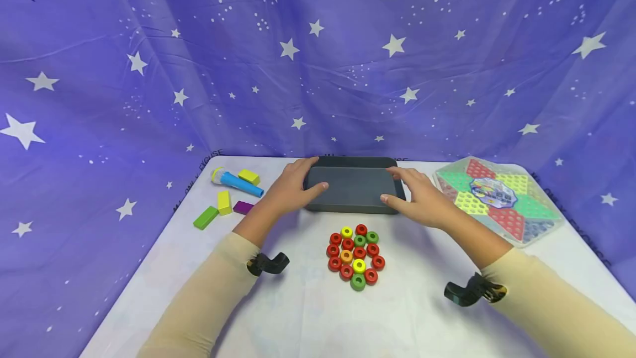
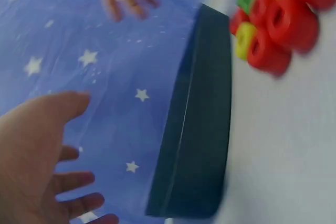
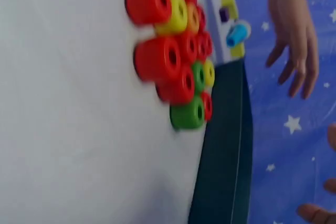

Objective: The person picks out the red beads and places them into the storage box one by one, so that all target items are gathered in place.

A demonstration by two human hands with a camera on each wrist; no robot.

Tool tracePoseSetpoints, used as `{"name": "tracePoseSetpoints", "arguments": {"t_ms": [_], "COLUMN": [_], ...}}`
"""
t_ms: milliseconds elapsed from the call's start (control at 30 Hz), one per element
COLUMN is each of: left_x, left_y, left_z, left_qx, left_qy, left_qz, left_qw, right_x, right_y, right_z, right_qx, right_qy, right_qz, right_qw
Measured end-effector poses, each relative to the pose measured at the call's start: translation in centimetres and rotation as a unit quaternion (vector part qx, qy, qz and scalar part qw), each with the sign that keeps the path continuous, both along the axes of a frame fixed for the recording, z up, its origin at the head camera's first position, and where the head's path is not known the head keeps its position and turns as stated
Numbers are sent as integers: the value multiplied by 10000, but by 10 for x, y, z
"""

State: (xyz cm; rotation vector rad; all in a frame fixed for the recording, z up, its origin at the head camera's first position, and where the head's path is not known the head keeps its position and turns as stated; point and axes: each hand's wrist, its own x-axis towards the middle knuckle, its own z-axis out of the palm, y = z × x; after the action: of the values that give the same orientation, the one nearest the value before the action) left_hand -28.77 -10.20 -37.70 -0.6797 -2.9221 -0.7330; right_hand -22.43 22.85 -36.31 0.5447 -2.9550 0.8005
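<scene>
Red, green, yellow and orange cylindrical beads (image 3: 170,85) rest grouped on the white tabletop (image 3: 79,129), near one dark, long-walled tray (image 3: 223,129); the bare left grip (image 3: 296,35) shows beyond.

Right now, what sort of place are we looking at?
Probably a staged tabletop set: a star-printed backdrop hangs right behind a white-covered table, with playthings like the toy microphone laid out. The wider room isn't visible.

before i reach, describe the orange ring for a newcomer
On the white table, find the dark tray at the back. Nearer the camera lies a cluster of rings; the orange ring inside is the only one not red, yellow or green.
</scene>
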Motion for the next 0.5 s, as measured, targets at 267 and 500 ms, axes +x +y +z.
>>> {"name": "tracePoseSetpoints", "arguments": {"t_ms": [267, 500], "left_x": [-14, -28], "left_y": [-4, -11], "left_z": [-36, -52], "left_qx": [1868, 2723], "left_qy": [-207, -832], "left_qz": [1083, 1371], "left_qw": [9762, 9487], "right_x": [42, 78], "right_y": [-7, -15], "right_z": [-23, -55], "right_qx": [-1020, -1122], "right_qy": [-636, -664], "right_qz": [-525, -515], "right_qw": [9914, 9901]}}
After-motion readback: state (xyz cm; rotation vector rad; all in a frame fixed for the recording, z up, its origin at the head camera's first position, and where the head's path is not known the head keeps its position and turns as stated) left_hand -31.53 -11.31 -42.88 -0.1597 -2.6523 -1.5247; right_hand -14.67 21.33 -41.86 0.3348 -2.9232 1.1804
